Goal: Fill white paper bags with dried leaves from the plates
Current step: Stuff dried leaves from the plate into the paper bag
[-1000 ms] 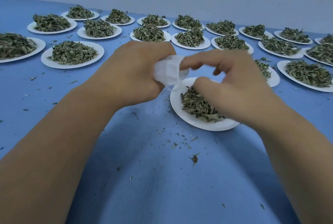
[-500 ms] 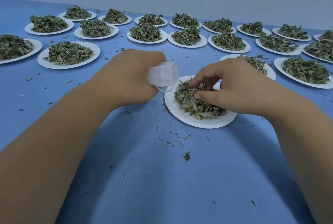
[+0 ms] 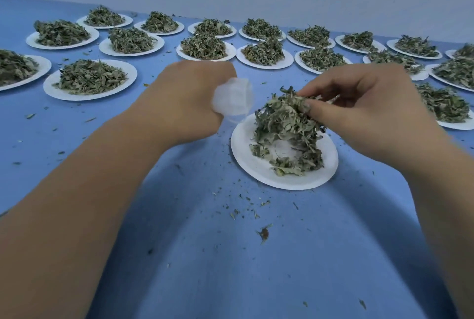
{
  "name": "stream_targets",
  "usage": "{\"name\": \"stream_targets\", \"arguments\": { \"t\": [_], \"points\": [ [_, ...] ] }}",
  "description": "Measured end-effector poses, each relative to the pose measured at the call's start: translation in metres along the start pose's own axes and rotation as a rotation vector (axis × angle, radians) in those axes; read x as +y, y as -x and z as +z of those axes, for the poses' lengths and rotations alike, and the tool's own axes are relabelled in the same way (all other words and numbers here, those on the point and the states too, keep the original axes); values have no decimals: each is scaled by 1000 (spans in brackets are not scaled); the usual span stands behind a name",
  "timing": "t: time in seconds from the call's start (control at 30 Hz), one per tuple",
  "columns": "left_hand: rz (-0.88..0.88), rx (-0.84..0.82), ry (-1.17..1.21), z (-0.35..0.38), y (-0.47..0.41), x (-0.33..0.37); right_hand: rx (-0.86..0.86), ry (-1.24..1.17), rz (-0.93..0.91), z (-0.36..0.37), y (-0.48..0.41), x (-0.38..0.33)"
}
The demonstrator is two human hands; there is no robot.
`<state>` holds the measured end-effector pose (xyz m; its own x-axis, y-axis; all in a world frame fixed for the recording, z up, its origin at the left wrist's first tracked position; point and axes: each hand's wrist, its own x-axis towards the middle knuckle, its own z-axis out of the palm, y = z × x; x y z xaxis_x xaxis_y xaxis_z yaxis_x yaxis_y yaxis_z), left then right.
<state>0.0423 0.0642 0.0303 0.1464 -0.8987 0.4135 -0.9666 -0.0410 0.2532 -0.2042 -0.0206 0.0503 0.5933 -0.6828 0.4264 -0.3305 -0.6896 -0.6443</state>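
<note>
My left hand point(image 3: 184, 98) grips a small white paper bag point(image 3: 233, 99), blurred, just left of the near plate's rim. My right hand point(image 3: 364, 111) pinches a clump of dried leaves point(image 3: 284, 118) and lifts it above the white paper plate point(image 3: 256, 167). Part of the clump still trails down onto the plate, and a bare patch of plate shows beneath it. The bag's mouth faces the clump, a short gap apart.
Several white plates heaped with dried leaves point(image 3: 89, 79) fill the back and both sides of the blue table point(image 3: 205, 254). Leaf crumbs point(image 3: 263, 232) lie scattered in front of the near plate. A pale wall runs behind.
My right hand left the bag, reached into the plate's leaves, and now lifts a pinched clump up. My left hand with the bag dropped slightly toward the plate's left rim.
</note>
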Motion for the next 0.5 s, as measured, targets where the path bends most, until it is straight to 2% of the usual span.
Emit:
{"name": "stream_targets", "arguments": {
  "t": [0.17, 0.5],
  "points": [
    [95, -37, -9, 5, 1, 8, 14, -24, -40, 6, 2, -5],
    [107, -102, 10, 9, 4, 26, -27, -31, -46, 21, 6, -13]
  ]
}}
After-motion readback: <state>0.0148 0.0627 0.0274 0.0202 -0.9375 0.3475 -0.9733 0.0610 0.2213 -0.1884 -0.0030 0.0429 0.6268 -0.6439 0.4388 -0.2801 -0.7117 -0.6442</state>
